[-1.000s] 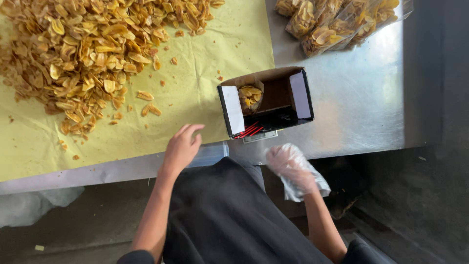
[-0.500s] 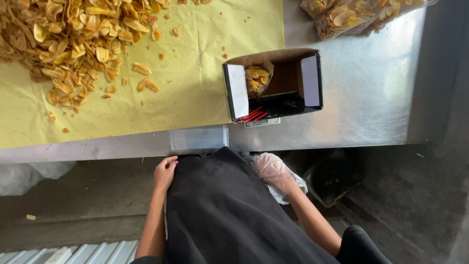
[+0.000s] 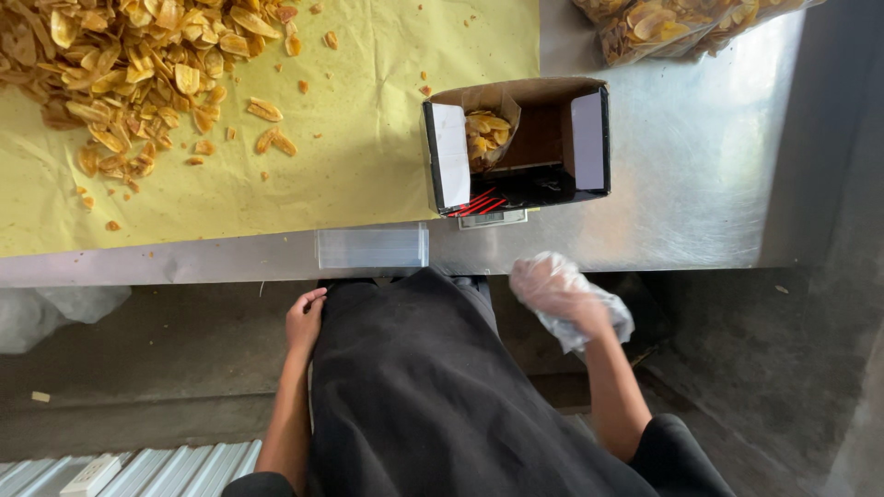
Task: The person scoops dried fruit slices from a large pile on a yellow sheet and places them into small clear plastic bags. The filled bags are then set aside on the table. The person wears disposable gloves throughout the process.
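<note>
Steel tabletop point(image 3: 700, 175), shiny, runs across upper frame; front edge at mid-height, right edge near a dark wall strip. Yellow paper sheet point(image 3: 368, 156) covers left part of tabletop, reaching almost to front edge. Heap of fried chips point(image 3: 120, 64) on paper, upper left, w/ loose pieces scattered toward centre. Open cardboard box point(image 3: 516, 143) sits on a small scale point(image 3: 493, 218) just right of paper; box holds a bag of chips point(image 3: 483, 138). Clear bags of chips point(image 3: 681, 23) at top right, well apart from box. Flat clear plastic bag point(image 3: 371, 247) lies at front edge, just below paper.

Below edge: dim floor point(image 3: 138, 359), corrugated sheet point(image 3: 138, 469) bottom left, crumpled plastic point(image 3: 55, 313) at far left under the edge.

Left hand point(image 3: 304, 322) bare, below tabletop edge, fingers point(image 3: 311, 296) loosely curled, resting against black apron point(image 3: 414, 387); holds nothing. Right hand point(image 3: 566, 299) in thin clear plastic glove, just below front edge, under the box; fingers bent, appears empty but glove crumple hides detail — cannot tell for sure.

Open steel right of box; bare paper strip btw heap and box.
</note>
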